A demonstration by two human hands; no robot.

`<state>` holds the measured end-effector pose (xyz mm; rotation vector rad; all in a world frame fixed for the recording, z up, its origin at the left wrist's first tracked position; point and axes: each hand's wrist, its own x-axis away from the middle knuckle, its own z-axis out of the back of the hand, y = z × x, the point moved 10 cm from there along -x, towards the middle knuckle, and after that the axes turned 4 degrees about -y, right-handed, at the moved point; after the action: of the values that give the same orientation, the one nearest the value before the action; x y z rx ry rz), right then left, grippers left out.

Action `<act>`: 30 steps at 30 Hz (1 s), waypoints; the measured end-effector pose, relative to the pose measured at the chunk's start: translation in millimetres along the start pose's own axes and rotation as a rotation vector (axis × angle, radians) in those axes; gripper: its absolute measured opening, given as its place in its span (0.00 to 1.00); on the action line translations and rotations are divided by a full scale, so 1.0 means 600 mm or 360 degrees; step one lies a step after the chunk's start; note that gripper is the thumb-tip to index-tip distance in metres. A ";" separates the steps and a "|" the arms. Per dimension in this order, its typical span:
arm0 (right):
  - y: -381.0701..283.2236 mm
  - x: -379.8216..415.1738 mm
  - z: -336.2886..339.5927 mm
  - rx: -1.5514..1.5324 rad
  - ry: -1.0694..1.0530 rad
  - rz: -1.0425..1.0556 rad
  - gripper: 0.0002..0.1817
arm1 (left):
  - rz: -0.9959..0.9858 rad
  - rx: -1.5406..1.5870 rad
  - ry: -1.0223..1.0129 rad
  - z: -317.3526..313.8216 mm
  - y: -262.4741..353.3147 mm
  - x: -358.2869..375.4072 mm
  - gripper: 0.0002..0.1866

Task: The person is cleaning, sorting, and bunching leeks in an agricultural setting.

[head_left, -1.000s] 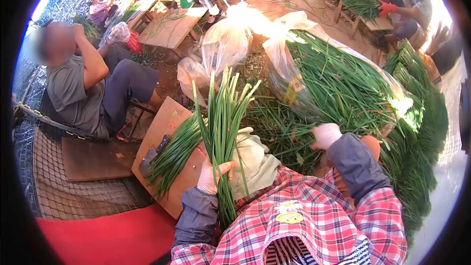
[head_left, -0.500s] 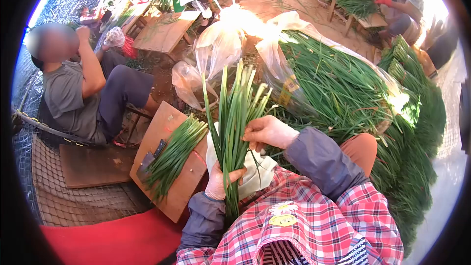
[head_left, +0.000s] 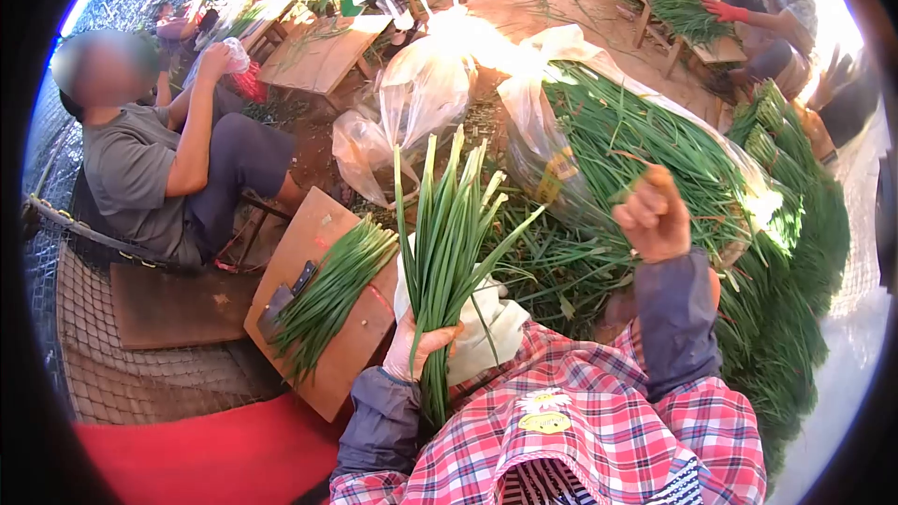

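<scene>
My left hand (head_left: 419, 348) is closed round a bunch of garlic chives (head_left: 447, 252), gripping it low down with the pale cut ends fanning upward. Raised to the right of the bunch is my right hand (head_left: 658, 220), fingers pinched together; a thin brownish withered leaf (head_left: 629, 156) sticks out from the fingertips. A second pile of chives (head_left: 339, 295) lies on the wooden board (head_left: 265, 295) to my left, beside a dark-handled knife (head_left: 283, 299) partly covered by the leaves. White cloth (head_left: 491, 341) shows behind the held bunch.
A large heap of loose chives (head_left: 636, 150) lies in clear plastic (head_left: 426, 84) ahead on the right, with stacked bunches (head_left: 795, 290) beyond my right arm. One person (head_left: 136, 159) sits at left; another with red gloves (head_left: 725, 11) handles chives on a low table (head_left: 716, 45).
My right hand has left the bunch and swung up to the right, a thin withered leaf now in its fingers. My left hand keeps its hold; one chive leans out rightward.
</scene>
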<state>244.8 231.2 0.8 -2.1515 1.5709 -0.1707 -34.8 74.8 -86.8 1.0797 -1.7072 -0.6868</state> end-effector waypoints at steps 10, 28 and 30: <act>0.142 -0.044 -0.145 0.2406 -0.0430 -0.0071 0.14 | -0.0193 -0.0338 0.0249 -0.011 0.006 -0.008 0.28; 0.271 -0.034 -0.064 0.2639 -0.0390 -0.0625 0.16 | -0.0542 -0.0805 0.0390 0.004 0.016 -0.011 0.23; 0.281 -0.030 -0.062 0.2078 -0.0414 -0.0709 0.11 | -0.0530 -0.0579 0.0402 0.008 0.005 -0.016 0.24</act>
<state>78.9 197.0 -37.0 -1.2953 0.4691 -0.7676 -39.0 84.6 -90.1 1.1423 -1.1435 -0.9821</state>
